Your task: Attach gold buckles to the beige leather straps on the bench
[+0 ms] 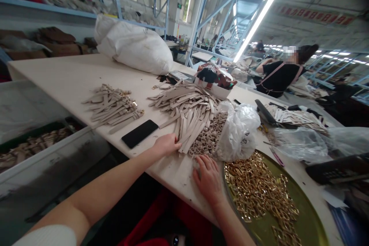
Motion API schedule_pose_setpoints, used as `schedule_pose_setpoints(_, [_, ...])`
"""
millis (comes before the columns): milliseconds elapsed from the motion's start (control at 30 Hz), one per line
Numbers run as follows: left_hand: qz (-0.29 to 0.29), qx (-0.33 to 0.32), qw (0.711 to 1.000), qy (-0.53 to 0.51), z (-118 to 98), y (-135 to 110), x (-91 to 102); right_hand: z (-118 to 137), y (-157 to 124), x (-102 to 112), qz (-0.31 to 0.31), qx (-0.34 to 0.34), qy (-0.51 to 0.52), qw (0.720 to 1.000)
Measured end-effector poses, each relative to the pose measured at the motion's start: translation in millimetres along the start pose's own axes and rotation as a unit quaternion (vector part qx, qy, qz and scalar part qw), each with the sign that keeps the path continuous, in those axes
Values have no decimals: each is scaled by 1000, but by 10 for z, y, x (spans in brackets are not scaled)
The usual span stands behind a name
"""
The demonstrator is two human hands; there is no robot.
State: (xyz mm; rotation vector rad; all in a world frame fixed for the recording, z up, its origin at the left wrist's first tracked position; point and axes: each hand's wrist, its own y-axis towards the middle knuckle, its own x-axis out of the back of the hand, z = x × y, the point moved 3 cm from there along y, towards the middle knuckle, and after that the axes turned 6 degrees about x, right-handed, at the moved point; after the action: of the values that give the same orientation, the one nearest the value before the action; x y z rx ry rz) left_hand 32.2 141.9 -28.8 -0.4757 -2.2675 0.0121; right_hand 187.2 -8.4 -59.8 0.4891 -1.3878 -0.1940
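Note:
My left hand is at the near end of a heap of beige straps, fingers closed at the tip of one strap. My right hand rests on the table with fingers stretched out, its fingertips beside a pile of small beige loops. To the right of that hand is a round, gold-coloured tray with many gold metal buckles. A clear plastic bag stands between the loops and the tray. Left of my left hand lies a black phone.
Straps with gold buckles are piled at the left of the table. A large white sack lies at the back. Below the left edge stands a bin of straps. A person is farther off, at right.

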Motion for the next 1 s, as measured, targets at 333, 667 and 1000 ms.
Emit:
schedule_pose_setpoints(333, [162, 41, 953, -253, -70, -566, -1, 201, -76, 159, -66, -156, 314, 934])
schedule_pose_setpoints(667, [264, -3, 867, -422, -72, -1254, -256, 378, -129, 136, -12, -372, 662, 650])
schedule_pose_setpoints(1000, [360, 216, 785, -455, -134, -1194, -555, -181, 89, 230, 62, -186, 85, 977])
